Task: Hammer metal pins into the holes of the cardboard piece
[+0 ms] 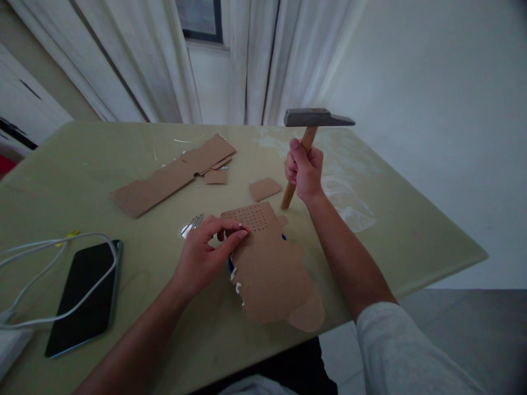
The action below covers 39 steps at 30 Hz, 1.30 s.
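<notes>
My right hand (305,169) is wrapped round the wooden handle of a hammer (312,131), raised above the table with its metal head on top. Over a piece of cardboard (272,269), my left hand (209,247) pinches thumb and forefinger together. A small shiny tip shows between them, which looks like a nail; most of it is hidden by the fingers. The fingertips are at the edge of a grid of small holes (257,215) in the cardboard's far end. White bits stick out along its left edge. Several loose nails (194,224) lie just left of my left hand.
A long cardboard strip (164,184) lies at the back left, with a small cardboard piece (265,189) right of it. Clear plastic film (352,206) is beyond my right forearm. At left, a white cable (105,277) crosses a dark phone (84,296).
</notes>
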### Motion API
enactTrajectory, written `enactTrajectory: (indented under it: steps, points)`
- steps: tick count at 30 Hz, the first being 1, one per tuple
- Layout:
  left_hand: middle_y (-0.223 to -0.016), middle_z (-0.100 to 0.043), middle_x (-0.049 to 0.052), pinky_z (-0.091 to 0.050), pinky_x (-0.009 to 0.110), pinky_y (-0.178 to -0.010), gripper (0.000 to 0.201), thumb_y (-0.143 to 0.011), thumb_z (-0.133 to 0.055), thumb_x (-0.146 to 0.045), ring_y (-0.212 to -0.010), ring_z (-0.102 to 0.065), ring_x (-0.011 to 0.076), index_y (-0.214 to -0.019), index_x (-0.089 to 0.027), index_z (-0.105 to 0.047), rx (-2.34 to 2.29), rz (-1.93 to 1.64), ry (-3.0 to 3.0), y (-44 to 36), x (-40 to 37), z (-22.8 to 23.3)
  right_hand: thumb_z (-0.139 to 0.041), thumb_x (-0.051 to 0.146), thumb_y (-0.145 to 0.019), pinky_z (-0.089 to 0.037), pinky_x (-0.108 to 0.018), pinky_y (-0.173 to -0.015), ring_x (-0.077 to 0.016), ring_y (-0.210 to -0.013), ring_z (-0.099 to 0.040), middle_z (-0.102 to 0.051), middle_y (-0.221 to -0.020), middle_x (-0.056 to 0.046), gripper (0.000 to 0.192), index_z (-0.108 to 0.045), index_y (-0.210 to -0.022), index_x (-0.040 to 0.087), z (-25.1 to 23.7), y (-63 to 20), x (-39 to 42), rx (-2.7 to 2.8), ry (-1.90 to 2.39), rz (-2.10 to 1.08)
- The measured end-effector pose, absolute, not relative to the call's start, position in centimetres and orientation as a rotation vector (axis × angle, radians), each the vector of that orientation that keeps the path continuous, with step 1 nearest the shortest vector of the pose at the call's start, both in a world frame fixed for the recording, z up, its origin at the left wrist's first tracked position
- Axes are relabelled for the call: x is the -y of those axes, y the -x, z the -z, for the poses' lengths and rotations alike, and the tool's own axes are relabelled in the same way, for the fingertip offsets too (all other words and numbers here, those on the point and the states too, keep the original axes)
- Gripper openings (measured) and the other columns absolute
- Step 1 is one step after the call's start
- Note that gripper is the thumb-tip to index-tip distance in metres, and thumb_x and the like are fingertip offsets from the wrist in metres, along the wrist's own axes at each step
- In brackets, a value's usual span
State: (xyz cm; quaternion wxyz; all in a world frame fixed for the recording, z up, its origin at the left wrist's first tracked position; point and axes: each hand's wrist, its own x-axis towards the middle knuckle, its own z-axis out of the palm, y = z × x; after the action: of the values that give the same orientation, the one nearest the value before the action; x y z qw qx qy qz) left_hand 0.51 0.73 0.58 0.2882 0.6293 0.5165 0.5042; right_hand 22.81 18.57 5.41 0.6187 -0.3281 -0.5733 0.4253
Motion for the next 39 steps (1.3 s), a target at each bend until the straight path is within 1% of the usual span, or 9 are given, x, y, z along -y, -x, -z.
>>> enactTrajectory:
  steps: [4,10,15,19,26,31,36,39]
  points:
    - [-0.087,-0.083,0.000,-0.050,0.030,-0.069,0.008,-0.095,-0.085,-0.034,-0.074,-0.065,0.0167,-0.099,-0.030,-0.090,-1.379,-1.362,-1.696,-0.33,-0.77,-0.43,-0.085,0.080,-0.084,-0.020,-0.024,-0.034,-0.0052,-0.036,-0.026,-0.030,-0.049,0.013,0.072,-0.039,-0.066,0.028,-5.33,-22.85,-18.67,1.300,0.713,-0.993]
    - [-0.086,-0.082,0.000,-0.049,0.031,-0.069,0.008,-0.096,-0.083,-0.032,-0.073,-0.063,0.0165,-0.099,-0.030,-0.090,-1.376,-1.375,-1.686,-0.26,-0.85,-0.39,-0.085,0.081,-0.083,-0.019,-0.025,-0.033,-0.0052,-0.036,-0.025,-0.028,-0.049,0.013,0.072,-0.039,-0.066,0.028,-5.39,-22.81,-18.71,1.295,0.727,-0.992]
    - [-0.092,-0.085,0.002,-0.050,0.032,-0.071,0.010,-0.097,-0.081,-0.034,-0.078,-0.064,0.0181,-0.101,-0.030,-0.090,-1.362,-1.375,-1.679,-0.17,-0.93,-0.13,-0.082,0.081,-0.086,-0.020,-0.026,-0.035,-0.0059,-0.037,-0.025,-0.027,-0.051,0.013,0.069,-0.039,-0.068,0.029,-5.28,-22.88,-18.75,1.314,0.753,-0.972]
    - [-0.085,-0.082,0.001,-0.049,0.032,-0.068,0.011,-0.096,-0.082,-0.036,-0.073,-0.063,0.0176,-0.100,-0.030,-0.090,-1.391,-1.363,-1.660,-0.22,-0.92,-0.23,-0.080,0.082,-0.087,-0.021,-0.027,-0.035,-0.0065,-0.038,-0.027,-0.027,-0.051,0.013,0.069,-0.038,-0.068,0.029,-5.29,-22.93,-18.68,1.322,0.778,-0.963]
    - [-0.089,-0.085,0.002,-0.053,0.032,-0.070,0.012,-0.096,-0.082,-0.036,-0.076,-0.068,0.0182,-0.098,-0.029,-0.091,-1.364,-1.338,-1.629,-0.31,-0.84,-0.56,-0.083,0.082,-0.084,-0.020,-0.025,-0.034,-0.0057,-0.036,-0.025,-0.029,-0.049,0.013,0.072,-0.039,-0.065,0.028,-5.30,-22.91,-18.74,1.313,0.747,-0.973]
    - [-0.088,-0.084,0.003,-0.054,0.032,-0.070,0.012,-0.096,-0.082,-0.036,-0.074,-0.066,0.0178,-0.099,-0.029,-0.092,-1.372,-1.345,-1.641,-0.32,-0.82,-0.55,-0.085,0.081,-0.083,-0.020,-0.025,-0.034,-0.0055,-0.036,-0.025,-0.031,-0.049,0.013,0.072,-0.039,-0.065,0.028,-5.38,-22.84,-18.65,1.298,0.722,-0.980]
    - [-0.084,-0.083,0.003,-0.054,0.032,-0.068,0.013,-0.095,-0.083,-0.038,-0.073,-0.065,0.0182,-0.099,-0.029,-0.092,-1.379,-1.348,-1.638,-0.38,-0.79,-0.62,-0.081,0.086,-0.084,-0.021,-0.026,-0.035,-0.0067,-0.036,-0.027,-0.030,-0.048,0.012,0.074,-0.038,-0.064,0.028,-5.45,-22.83,-18.52,1.319,0.777,-0.968]
    - [-0.086,-0.083,0.003,-0.054,0.032,-0.069,0.013,-0.095,-0.083,-0.038,-0.073,-0.065,0.0182,-0.099,-0.030,-0.092,-1.380,-1.343,-1.638,-0.40,-0.75,-0.58,-0.078,0.088,-0.084,-0.022,-0.026,-0.035,-0.0069,-0.036,-0.028,-0.031,-0.048,0.012,0.075,-0.037,-0.064,0.029,-5.47,-22.84,-18.51,1.337,0.791,-0.954]
